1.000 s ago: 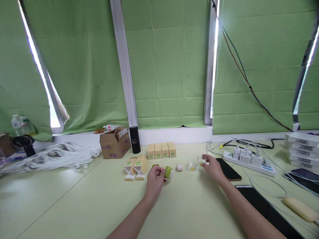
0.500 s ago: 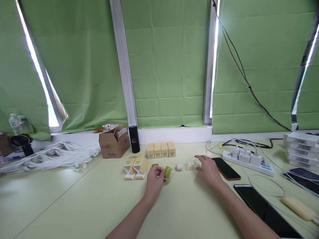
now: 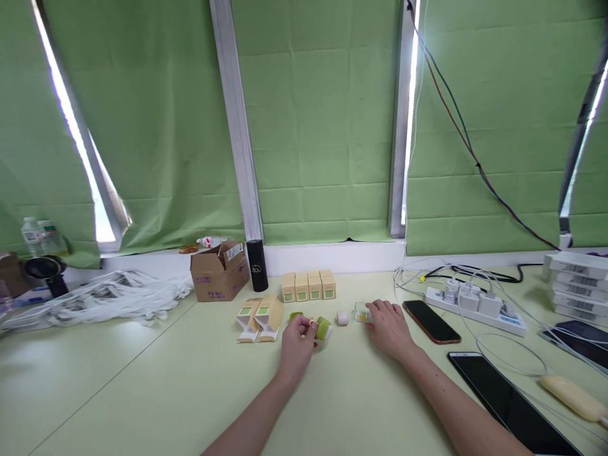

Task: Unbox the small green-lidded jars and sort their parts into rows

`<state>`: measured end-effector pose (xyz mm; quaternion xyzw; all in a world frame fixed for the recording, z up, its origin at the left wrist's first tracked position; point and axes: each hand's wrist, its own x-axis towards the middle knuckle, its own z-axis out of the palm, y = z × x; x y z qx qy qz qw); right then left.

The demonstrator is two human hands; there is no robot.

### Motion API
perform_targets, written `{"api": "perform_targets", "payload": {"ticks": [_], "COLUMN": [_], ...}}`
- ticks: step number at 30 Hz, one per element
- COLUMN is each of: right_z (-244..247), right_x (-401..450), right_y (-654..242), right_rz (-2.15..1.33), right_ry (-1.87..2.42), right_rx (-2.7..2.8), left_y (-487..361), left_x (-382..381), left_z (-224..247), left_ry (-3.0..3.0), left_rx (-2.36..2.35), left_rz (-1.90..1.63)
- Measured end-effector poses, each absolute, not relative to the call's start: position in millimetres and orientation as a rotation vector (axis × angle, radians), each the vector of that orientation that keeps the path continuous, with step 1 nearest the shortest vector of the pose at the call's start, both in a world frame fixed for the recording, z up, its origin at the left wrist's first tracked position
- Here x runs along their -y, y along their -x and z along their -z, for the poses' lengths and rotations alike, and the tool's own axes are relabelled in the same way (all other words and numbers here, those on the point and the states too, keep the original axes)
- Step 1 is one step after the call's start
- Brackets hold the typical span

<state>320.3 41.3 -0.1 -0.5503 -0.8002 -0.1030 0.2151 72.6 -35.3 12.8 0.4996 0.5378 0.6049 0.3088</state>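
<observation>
My left hand [image 3: 297, 342] is closed in a pinch around a small green-and-white object [image 3: 323, 329] with a yellowish bit at the fingertips. More green shows behind the fingers, and I cannot tell whether it is part of the same object. A small pale pink rounded block [image 3: 342, 318] lies to the right, touched by neither hand. My right hand [image 3: 388, 324] is palm down on the table, its fingers bent over a small clear plastic container [image 3: 361, 313]. The fingers hide the container's right part, so the grip itself is unclear.
Two opened beige cartons [image 3: 268, 316] lie left of my hands; several small beige boxes [image 3: 308, 286] stand in a row behind. A brown cardboard box [image 3: 219, 272] and black cylinder [image 3: 256, 266] stand farther back. At right are phones [image 3: 431, 322], a power strip [image 3: 475, 309] and cables.
My right hand has shifted slightly left, and its fingers have come down over the right part of the clear container. The left hand keeps its hold in the same place.
</observation>
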Motion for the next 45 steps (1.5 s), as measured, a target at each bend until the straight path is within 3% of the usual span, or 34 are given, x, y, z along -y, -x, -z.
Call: {"api": "perform_targets", "payload": {"ticks": [45], "right_z": [9.8], "right_x": [-52.8], "right_y": [-326.3], "right_rz": [0.205], "right_ry": [1.472], "right_rx": [2.084], "left_y": [-74.2], "left_x": [35.4], "left_z": [-13.2], "left_ry": [-1.336], "left_rx": [-1.412], "left_rz": [-1.62]}}
